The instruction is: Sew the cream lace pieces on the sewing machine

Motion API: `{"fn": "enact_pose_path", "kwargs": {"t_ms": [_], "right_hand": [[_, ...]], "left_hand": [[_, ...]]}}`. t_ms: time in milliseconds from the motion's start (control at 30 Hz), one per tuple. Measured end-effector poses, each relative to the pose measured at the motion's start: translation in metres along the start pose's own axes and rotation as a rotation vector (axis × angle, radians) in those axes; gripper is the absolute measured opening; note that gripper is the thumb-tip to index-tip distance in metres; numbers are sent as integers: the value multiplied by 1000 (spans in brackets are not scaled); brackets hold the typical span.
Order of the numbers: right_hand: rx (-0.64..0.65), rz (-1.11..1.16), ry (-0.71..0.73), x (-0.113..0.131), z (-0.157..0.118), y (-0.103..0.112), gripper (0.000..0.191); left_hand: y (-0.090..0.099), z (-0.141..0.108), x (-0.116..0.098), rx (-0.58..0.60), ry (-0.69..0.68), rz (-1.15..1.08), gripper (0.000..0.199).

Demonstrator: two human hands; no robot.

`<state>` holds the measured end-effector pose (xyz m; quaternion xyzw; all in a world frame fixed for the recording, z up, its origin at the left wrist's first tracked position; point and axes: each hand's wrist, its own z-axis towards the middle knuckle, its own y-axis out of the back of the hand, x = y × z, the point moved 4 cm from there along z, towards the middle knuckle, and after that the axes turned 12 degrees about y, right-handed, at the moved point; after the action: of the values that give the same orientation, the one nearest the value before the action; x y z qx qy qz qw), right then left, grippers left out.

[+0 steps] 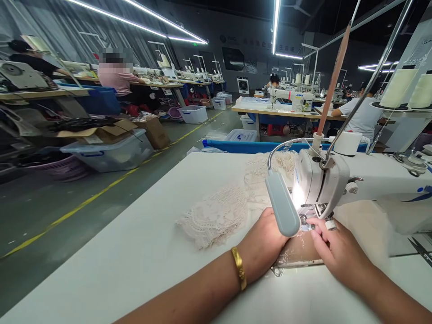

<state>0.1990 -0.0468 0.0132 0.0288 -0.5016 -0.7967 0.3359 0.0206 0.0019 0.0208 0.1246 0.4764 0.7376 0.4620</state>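
A white sewing machine point(381, 175) stands at the right of the white table. My left hand point(266, 243), with a gold bangle at the wrist, rests just left of the needle area; a grey lamp head point(282, 204) hides its fingers. Close by the presser foot point(305, 221), my right hand point(344, 247) is closed, thumb and forefinger near each other; what they pinch is too small to make out. Sheer beige fabric point(366, 222) spreads behind and right of that hand. Cream lace point(216, 216) lies left of the machine, with more lace point(285, 162) behind it.
Dark scissors point(421, 252) lie at the right edge. Thread cones point(400, 85) stand above the machine. Beyond the table are a blue cloth trough point(229, 145), a plastic bin point(111, 150) and a cardboard box point(101, 132). Several people sit at other machines.
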Motion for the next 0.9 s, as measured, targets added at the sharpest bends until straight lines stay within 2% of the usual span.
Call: {"fn": "enact_pose_path", "kwargs": {"t_ms": [267, 467, 633, 733, 833, 900], "right_hand": [[-41, 66, -22, 0, -4, 1, 25], [19, 79, 9, 4, -7, -5, 19], [40, 3, 200, 15, -13, -13, 19], [36, -20, 352, 24, -21, -21, 22], [27, 30, 463, 34, -24, -33, 17], [7, 116, 493, 41, -21, -39, 12]], "left_hand": [[-5, -1, 3, 4, 22, -40, 21], [-7, 3, 14, 30, 139, -57, 19], [-21, 18, 32, 167, 295, -19, 8], [-26, 27, 33, 210, 306, 16, 18], [-23, 28, 34, 262, 311, 66, 33], [-13, 19, 34, 285, 288, 81, 30]]}}
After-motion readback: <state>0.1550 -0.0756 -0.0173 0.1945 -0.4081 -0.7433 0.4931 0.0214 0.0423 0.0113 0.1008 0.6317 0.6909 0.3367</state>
